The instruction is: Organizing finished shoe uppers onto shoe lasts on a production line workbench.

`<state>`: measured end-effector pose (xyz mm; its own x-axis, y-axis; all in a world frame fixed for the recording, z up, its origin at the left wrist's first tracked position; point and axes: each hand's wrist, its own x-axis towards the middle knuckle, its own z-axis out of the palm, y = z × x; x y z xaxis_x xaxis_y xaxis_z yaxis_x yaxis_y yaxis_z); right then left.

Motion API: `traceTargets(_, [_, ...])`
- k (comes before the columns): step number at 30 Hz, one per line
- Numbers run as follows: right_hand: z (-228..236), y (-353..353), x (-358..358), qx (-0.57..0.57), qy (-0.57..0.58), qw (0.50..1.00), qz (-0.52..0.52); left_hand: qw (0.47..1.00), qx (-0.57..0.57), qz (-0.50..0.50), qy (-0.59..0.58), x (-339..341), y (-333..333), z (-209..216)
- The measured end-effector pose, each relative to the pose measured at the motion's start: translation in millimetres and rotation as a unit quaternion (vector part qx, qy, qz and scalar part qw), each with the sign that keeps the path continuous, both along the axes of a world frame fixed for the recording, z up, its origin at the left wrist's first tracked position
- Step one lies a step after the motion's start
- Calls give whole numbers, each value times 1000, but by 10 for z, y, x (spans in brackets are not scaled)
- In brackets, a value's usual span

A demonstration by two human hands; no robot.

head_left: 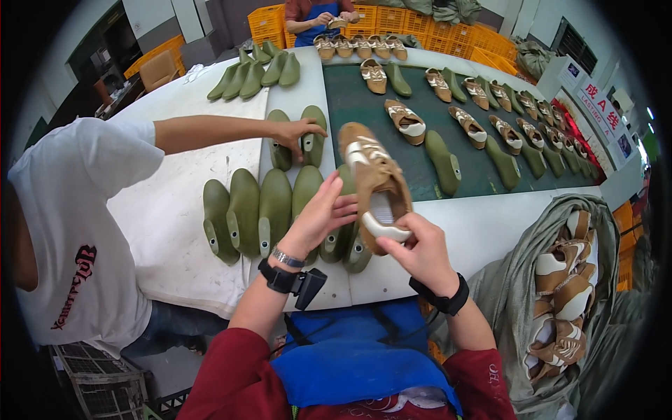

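A brown and white lace-up shoe (383, 192) is held up in front of me, toe pointing away, its opening facing up. My right hand (422, 253) grips it by the white heel, thumb at the collar. My left hand (323, 213) is beside the shoe's left side, fingers stretched toward it; the fingertips meet or pass behind its edge, I cannot tell which. Under and beside my left hand stands a row of green shoe lasts (275, 203) on the white table (434, 234). The shoe and my hand partly hide several of them.
A co-worker's hand (299, 134) at left touches green lasts. Shoes and lasts alternate on the green conveyor belt (392, 161). A sack (518, 266) of brown shoes stands at right. Another person (318, 21) handles a shoe at the far end, near orange crates (448, 38).
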<state>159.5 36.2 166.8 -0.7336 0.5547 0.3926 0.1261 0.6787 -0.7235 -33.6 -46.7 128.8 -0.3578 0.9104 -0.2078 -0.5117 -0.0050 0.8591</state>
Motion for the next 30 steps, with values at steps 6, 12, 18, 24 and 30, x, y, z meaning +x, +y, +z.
traceTargets(6, [-383, 471, 403, 135, -63, 964, -220, 818, -30, 44, 572, -1, -170, -319])
traceTargets(12, [-1134, 753, 979, 43, -368, 912, -176, 680, -43, 15, 732, 65, -124, -669])
traceTargets(18, [-1013, 755, 932, 55, -344, 926, -144, 705, -50, 33, 706, 134, -102, -844])
traceTargets(24, [-1005, 669, 771, 52, -380, 912, -145, 715, -42, 52, 696, 168, -91, -887])
traceTargets(30, [-543, 530, 435, 63, 14, 961, -269, 698, -57, 101, 706, 222, -83, -899])
